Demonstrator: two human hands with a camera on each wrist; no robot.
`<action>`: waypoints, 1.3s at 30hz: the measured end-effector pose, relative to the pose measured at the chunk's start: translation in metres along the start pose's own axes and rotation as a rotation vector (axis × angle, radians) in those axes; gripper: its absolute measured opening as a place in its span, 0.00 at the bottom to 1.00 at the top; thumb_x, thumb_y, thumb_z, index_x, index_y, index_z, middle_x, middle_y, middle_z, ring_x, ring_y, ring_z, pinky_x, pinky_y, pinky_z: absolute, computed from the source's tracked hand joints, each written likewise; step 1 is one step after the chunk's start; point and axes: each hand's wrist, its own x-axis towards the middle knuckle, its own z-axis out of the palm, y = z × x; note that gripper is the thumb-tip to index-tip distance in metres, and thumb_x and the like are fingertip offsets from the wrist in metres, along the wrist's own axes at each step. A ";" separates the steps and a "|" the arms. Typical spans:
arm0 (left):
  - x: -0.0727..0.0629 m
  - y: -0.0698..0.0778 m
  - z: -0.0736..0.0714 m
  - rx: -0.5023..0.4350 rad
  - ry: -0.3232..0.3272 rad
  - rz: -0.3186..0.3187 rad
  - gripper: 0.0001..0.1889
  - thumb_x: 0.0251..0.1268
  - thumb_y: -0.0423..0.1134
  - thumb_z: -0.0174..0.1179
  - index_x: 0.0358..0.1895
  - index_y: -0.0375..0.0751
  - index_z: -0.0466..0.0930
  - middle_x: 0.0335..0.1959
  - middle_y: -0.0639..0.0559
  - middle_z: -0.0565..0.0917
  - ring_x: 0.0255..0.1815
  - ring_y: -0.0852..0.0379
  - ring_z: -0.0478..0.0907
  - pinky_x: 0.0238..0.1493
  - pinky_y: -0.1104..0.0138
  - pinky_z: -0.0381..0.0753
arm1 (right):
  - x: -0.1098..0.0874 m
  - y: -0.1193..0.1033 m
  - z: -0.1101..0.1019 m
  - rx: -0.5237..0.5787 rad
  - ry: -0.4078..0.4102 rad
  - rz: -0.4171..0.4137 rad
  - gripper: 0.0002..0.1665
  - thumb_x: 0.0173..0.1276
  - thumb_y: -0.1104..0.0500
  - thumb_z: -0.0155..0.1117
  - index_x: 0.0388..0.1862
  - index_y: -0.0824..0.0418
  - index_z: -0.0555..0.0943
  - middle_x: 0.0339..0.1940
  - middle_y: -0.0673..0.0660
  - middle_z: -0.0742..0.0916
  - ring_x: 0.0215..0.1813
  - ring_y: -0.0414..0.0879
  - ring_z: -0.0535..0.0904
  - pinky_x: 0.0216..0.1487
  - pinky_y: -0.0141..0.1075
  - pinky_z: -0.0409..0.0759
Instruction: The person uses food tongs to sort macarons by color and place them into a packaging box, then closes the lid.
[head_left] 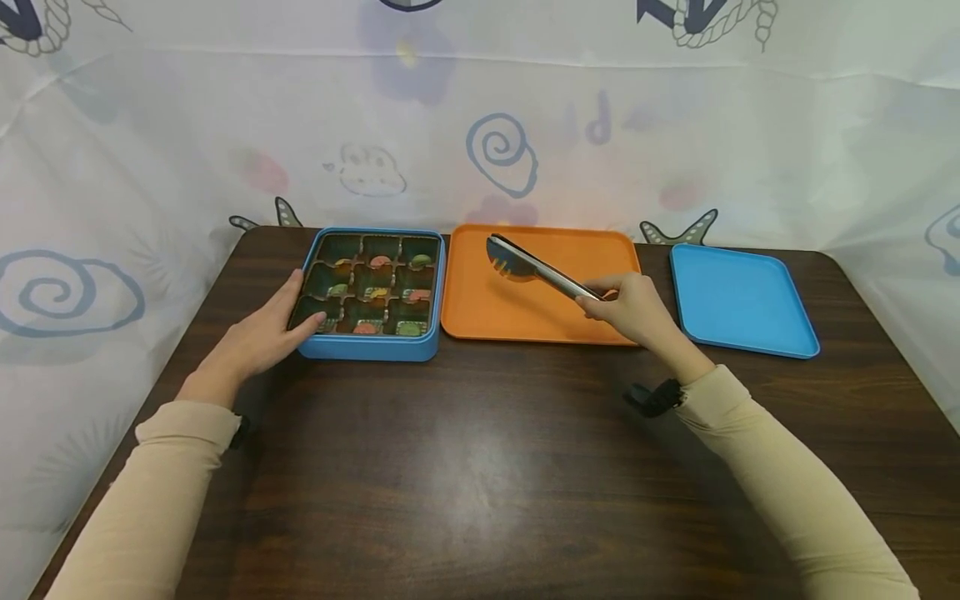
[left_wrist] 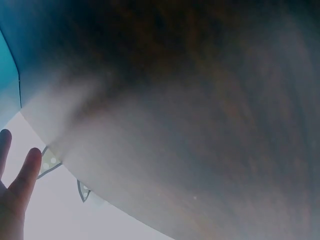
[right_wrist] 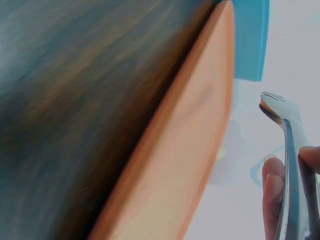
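Observation:
A blue box at the left back of the table holds a dark divided insert with several compartments. Small red, green and yellow pieces lie in them. My left hand rests against the box's left side, fingers straight, thumb over its front left corner. In the left wrist view two spread fingers show at the lower left. My right hand holds metal tongs by the handle, above an orange tray. The tongs' heads point left, close together; whether anything sits between them I cannot tell.
A blue tray lies at the right, beside the orange one. All stand along the back of a dark wooden table. A white printed curtain hangs behind the table.

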 end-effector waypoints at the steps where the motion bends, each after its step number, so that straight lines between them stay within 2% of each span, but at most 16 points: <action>1: 0.000 0.000 0.000 -0.006 0.002 0.001 0.48 0.69 0.68 0.33 0.75 0.41 0.21 0.78 0.39 0.31 0.76 0.30 0.45 0.66 0.31 0.52 | 0.001 -0.003 0.001 0.011 -0.003 -0.003 0.24 0.69 0.53 0.60 0.58 0.66 0.79 0.39 0.65 0.89 0.42 0.55 0.85 0.32 0.31 0.75; 5: 0.000 -0.001 0.000 -0.012 0.002 0.002 0.48 0.69 0.68 0.34 0.75 0.41 0.22 0.78 0.39 0.31 0.76 0.30 0.45 0.66 0.31 0.51 | 0.006 -0.019 0.004 0.056 -0.014 -0.019 0.24 0.69 0.54 0.60 0.59 0.66 0.78 0.41 0.66 0.88 0.43 0.56 0.85 0.33 0.31 0.75; 10: -0.002 -0.003 0.000 -0.002 -0.014 0.019 0.44 0.72 0.65 0.30 0.75 0.41 0.22 0.78 0.39 0.30 0.76 0.30 0.44 0.67 0.32 0.50 | 0.012 -0.040 0.011 0.068 -0.016 -0.042 0.23 0.68 0.55 0.61 0.58 0.65 0.79 0.41 0.65 0.88 0.42 0.57 0.85 0.28 0.32 0.70; 16: -0.005 -0.004 0.001 -0.023 -0.007 0.025 0.35 0.76 0.56 0.23 0.75 0.42 0.22 0.78 0.41 0.30 0.77 0.32 0.43 0.69 0.33 0.47 | 0.017 -0.068 0.022 0.079 -0.053 -0.086 0.20 0.68 0.54 0.61 0.55 0.60 0.82 0.40 0.60 0.88 0.38 0.50 0.85 0.25 0.32 0.66; 23: -0.005 -0.004 0.001 -0.017 0.003 0.026 0.35 0.76 0.54 0.23 0.76 0.42 0.22 0.78 0.40 0.31 0.76 0.32 0.44 0.68 0.33 0.49 | 0.024 -0.097 0.042 0.089 -0.091 -0.163 0.19 0.66 0.54 0.62 0.54 0.58 0.83 0.39 0.57 0.88 0.27 0.46 0.76 0.22 0.30 0.61; 28: -0.005 -0.002 0.001 -0.022 0.017 0.028 0.36 0.76 0.54 0.25 0.76 0.42 0.23 0.78 0.42 0.32 0.76 0.31 0.45 0.68 0.32 0.50 | 0.026 -0.113 0.057 0.061 -0.112 -0.187 0.19 0.66 0.54 0.62 0.54 0.57 0.83 0.39 0.55 0.88 0.26 0.44 0.72 0.22 0.29 0.61; 33: -0.005 -0.001 0.001 -0.017 0.028 0.037 0.36 0.76 0.54 0.26 0.76 0.42 0.24 0.78 0.42 0.32 0.76 0.31 0.46 0.68 0.33 0.51 | 0.028 -0.125 0.073 0.045 -0.133 -0.204 0.18 0.67 0.54 0.62 0.54 0.56 0.84 0.43 0.55 0.88 0.24 0.41 0.70 0.22 0.28 0.60; 35: -0.004 -0.001 0.000 -0.014 0.026 0.036 0.36 0.76 0.54 0.26 0.76 0.41 0.24 0.78 0.42 0.32 0.76 0.32 0.46 0.67 0.33 0.51 | 0.028 -0.128 0.080 0.039 -0.142 -0.213 0.18 0.67 0.53 0.62 0.54 0.56 0.83 0.39 0.55 0.89 0.20 0.40 0.68 0.20 0.27 0.59; 39: -0.002 -0.001 0.001 -0.004 0.028 0.031 0.35 0.76 0.54 0.25 0.76 0.41 0.24 0.78 0.39 0.34 0.75 0.30 0.49 0.66 0.32 0.54 | 0.028 -0.132 0.090 0.039 -0.165 -0.244 0.19 0.68 0.54 0.61 0.56 0.54 0.82 0.15 0.53 0.82 0.12 0.39 0.62 0.16 0.27 0.57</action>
